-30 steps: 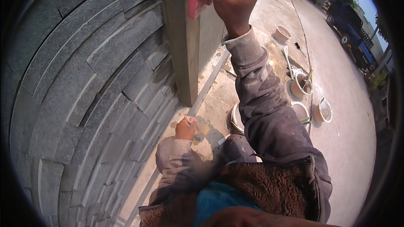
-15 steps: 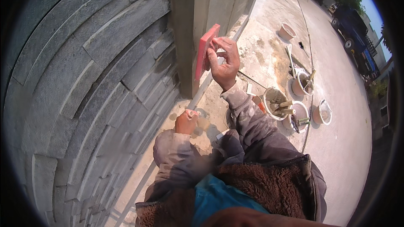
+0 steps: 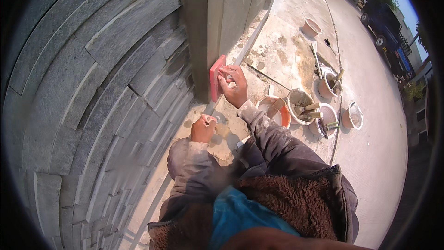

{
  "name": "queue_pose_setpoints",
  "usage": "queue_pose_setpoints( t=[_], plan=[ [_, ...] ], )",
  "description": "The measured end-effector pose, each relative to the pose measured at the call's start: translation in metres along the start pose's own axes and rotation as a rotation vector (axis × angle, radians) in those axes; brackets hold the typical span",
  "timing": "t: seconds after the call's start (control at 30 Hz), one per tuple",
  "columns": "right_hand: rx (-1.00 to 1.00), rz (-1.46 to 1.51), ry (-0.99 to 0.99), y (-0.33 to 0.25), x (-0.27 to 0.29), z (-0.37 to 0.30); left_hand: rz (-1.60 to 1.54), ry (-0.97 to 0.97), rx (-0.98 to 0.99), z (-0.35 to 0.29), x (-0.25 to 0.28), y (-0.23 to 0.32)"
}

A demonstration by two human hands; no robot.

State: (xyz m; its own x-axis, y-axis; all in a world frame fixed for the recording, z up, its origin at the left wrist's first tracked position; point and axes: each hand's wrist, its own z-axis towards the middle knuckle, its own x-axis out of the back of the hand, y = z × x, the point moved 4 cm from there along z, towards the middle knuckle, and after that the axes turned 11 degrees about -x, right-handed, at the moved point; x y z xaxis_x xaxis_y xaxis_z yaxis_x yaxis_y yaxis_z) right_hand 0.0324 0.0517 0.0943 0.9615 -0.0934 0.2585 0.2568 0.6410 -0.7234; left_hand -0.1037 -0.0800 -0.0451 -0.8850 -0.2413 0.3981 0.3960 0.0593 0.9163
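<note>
My right hand (image 3: 236,87) grips a flat red plastering float (image 3: 214,79) from behind, fingers curled round its back. The float's face stands upright against the lower part of a smooth grey pillar (image 3: 200,32); the handle is mostly hidden by my fingers. Lower and to the left, my left hand (image 3: 201,131) is closed beside the foot of the stone-clad wall (image 3: 115,88). A small pinkish piece (image 3: 209,118) shows at its fingertips, too small to name.
To the right stand a bucket with orange sides (image 3: 285,119), a mortar bucket (image 3: 291,93) holding handled tools, and several other pails. A pinkish tub (image 3: 311,28) sits farther off. A dark blue truck (image 3: 386,37) is parked at the far right.
My right hand has brought the red float down along the pillar, closer to its base. The orange-sided bucket now shows more beside my sleeve. My left hand has barely moved.
</note>
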Motion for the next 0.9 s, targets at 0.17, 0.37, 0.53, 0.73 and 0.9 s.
queue_pose_setpoints(
  t=[0.17, 0.37, 0.53, 0.73, 0.9],
  plan=[
    [0.487, -0.25, 0.268, -0.165, 0.046, 0.18, 0.08, 0.047, -0.036, -0.002, 0.009, -0.003],
    [0.391, 0.093, 0.055, -0.283, 0.099, 0.276, 0.055, 0.025, -0.072, 0.007, -0.002, -0.009],
    [0.428, 0.013, 0.097, -0.157, 0.049, 0.184, -0.057, 0.051, -0.005, -0.004, 0.004, -0.012],
    [0.148, -0.277, 0.07, -0.058, 0.028, 0.058, -0.042, 0.001, -0.005, 0.001, 0.002, 0.003],
    [0.131, -0.126, -0.07, -0.052, 0.06, 0.061, 0.027, 0.01, -0.049, 0.004, 0.0, -0.009]
  ],
)
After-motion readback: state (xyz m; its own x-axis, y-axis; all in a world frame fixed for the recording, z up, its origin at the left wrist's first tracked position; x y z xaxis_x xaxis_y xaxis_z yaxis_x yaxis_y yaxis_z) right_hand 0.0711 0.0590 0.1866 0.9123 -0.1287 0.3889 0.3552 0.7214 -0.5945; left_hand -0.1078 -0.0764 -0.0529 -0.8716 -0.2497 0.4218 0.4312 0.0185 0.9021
